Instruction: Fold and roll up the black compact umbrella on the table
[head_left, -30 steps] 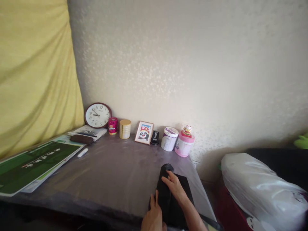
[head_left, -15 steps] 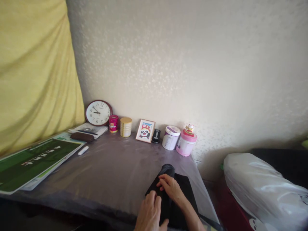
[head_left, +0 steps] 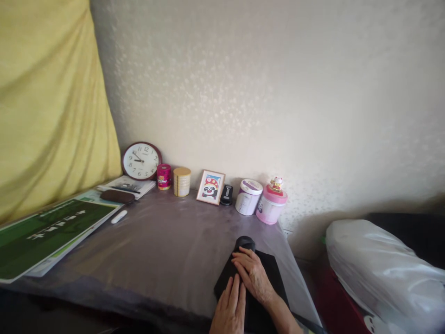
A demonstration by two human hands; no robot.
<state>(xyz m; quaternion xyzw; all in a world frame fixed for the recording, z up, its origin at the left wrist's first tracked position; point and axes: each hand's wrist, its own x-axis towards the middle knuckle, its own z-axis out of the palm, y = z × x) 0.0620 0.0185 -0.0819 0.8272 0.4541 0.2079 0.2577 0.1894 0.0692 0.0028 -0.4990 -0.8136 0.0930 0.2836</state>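
A black flat piece, looking like cloth or a soft bag (head_left: 273, 269), lies at the table's front right. On it rests a dark, rounded, elongated bundle (head_left: 245, 242), its far end poking out beyond my fingers; its kind is unclear. My right hand (head_left: 254, 274) presses on the bundle with fingers stretched out and laid flat. Just nearer to me, my left hand (head_left: 230, 299) lies flat on the black material too, its fingertips close to the right hand. Much of the bundle is hidden under both hands.
A grey-covered table (head_left: 167, 250) carries a clock (head_left: 142, 160), a pink tin (head_left: 164, 176), a yellow-lidded can (head_left: 181, 182), a picture frame (head_left: 210, 187), a purple-white tub (head_left: 248, 197) and a pink tub (head_left: 270, 208). Green boards (head_left: 52, 232) lie left. A white plastic bag (head_left: 378, 264) stands right.
My left hand has moved right and forward and its fingers have straightened from a curl. My right hand's fingers have flattened onto the dark bundle.
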